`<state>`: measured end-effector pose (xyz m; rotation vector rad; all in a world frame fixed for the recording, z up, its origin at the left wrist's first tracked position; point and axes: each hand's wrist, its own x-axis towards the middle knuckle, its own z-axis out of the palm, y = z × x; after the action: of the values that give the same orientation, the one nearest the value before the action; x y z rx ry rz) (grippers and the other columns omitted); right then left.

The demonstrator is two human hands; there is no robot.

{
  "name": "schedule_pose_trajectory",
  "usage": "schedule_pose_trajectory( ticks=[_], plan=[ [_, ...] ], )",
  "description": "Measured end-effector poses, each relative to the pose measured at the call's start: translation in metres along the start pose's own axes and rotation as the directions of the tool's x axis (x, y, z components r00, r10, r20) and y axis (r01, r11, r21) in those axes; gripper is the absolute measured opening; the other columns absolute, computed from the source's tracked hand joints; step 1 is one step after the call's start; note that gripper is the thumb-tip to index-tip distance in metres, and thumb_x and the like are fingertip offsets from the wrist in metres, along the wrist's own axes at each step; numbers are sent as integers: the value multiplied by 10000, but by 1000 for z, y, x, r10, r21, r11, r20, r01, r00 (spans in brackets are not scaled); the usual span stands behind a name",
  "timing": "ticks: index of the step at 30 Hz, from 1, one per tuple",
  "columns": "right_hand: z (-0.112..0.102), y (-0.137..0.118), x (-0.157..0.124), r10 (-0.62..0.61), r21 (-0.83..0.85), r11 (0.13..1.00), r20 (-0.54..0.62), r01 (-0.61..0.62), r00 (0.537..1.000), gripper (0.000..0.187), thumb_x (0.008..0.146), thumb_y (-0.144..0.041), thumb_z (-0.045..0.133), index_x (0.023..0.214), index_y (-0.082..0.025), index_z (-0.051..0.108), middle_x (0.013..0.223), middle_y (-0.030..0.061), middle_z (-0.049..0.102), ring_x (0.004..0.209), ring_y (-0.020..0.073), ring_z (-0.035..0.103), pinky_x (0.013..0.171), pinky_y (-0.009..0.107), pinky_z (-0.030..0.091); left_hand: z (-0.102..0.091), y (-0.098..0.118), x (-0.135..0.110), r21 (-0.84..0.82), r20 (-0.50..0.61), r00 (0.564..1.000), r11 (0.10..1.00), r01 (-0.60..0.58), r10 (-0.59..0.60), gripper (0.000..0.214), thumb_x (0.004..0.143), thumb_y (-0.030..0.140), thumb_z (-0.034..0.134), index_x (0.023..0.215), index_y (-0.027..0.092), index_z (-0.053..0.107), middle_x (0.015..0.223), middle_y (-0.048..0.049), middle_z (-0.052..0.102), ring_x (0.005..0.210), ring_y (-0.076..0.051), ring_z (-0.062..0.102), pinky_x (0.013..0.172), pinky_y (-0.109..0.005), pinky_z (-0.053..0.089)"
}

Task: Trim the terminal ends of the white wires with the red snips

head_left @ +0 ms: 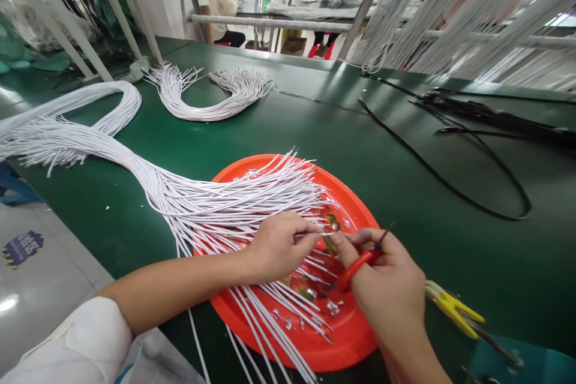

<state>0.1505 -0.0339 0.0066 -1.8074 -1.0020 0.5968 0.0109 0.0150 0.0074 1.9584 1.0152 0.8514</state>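
Over a round red tray (364, 216), my left hand (279, 246) pinches one white cable (327, 233) close to its end. My right hand (389, 285) has its thumb and forefinger closed at the tip of the same cable. Tucked in that right hand are red-handled scissors (355, 271), their dark tips pointing up and away past the fingers. A large bundle of white cables (216, 198) lies across the tray, with many ends fanned out around my left hand. Small silvery scraps (333, 307) are scattered on the tray's flower-patterned bottom.
More white cable bundles lie at the far left (112, 93) and behind the tray (202, 109). Black cables (486, 114) spread at the right. Yellow-handled pliers (454, 309) rest near my right wrist. Metal racks and seated people are beyond the green table (306, 126).
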Motion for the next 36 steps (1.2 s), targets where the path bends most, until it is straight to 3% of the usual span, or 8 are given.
schedule_pose_trajectory(
  ticks=[7,12,15,18,23,26,32,36],
  plan=[
    [-2,-4,0,44,100,994,54,-49,998,330,602,-404,706,656,-214,442,644,-13,581,634,163,614,609,272,484,2,-4,-3,111,-27,987,982,-153,157,196,827,199,484,822,144,671,721,-37,650,703,-128,561,666,-228,423],
    [-6,-15,-3,49,250,967,42,-58,998,345,583,-397,733,706,-210,470,680,-4,615,607,145,608,593,264,506,-3,-4,2,87,-32,999,996,-19,22,199,815,216,488,776,136,666,723,-44,651,687,-137,567,665,-248,425],
    [-8,-13,2,108,255,962,-44,-93,993,364,590,-418,733,779,-206,506,636,-19,595,540,133,584,504,237,481,-2,-4,3,-56,22,998,996,65,-64,225,824,256,479,815,140,672,730,-37,653,686,-133,570,672,-249,430],
    [-6,-3,9,130,204,972,-34,-120,991,373,606,-454,716,797,-200,520,550,-42,541,467,115,530,434,213,433,2,-7,3,-212,53,981,958,193,-186,258,830,291,466,890,143,669,692,-18,636,641,-120,554,644,-243,430],
    [-1,11,11,41,1,999,101,-41,994,327,682,-466,635,851,-196,557,672,12,615,590,155,590,528,249,469,4,-8,3,-348,96,958,893,286,-269,248,811,287,472,886,126,645,619,11,562,553,-90,481,572,-224,397],
    [-1,9,7,17,-137,990,229,15,973,290,686,-446,618,832,-200,568,613,1,590,535,153,558,490,248,444,3,-7,4,-363,115,953,881,303,-281,236,811,292,467,841,123,630,588,22,523,522,-79,443,538,-212,374],
    [1,5,4,-55,-170,974,456,147,889,198,679,-386,596,744,-214,523,626,-8,570,562,151,540,514,249,438,1,-7,4,-366,103,961,889,276,-256,201,808,254,461,825,132,619,701,-7,598,639,-100,523,604,-209,411],
    [4,8,3,-34,-187,971,499,147,866,154,702,-368,555,735,-224,511,525,-32,502,576,169,544,536,260,433,3,-8,2,-358,124,965,896,261,-232,211,820,260,444,787,139,614,718,-11,615,666,-110,557,617,-213,424]
  ],
)
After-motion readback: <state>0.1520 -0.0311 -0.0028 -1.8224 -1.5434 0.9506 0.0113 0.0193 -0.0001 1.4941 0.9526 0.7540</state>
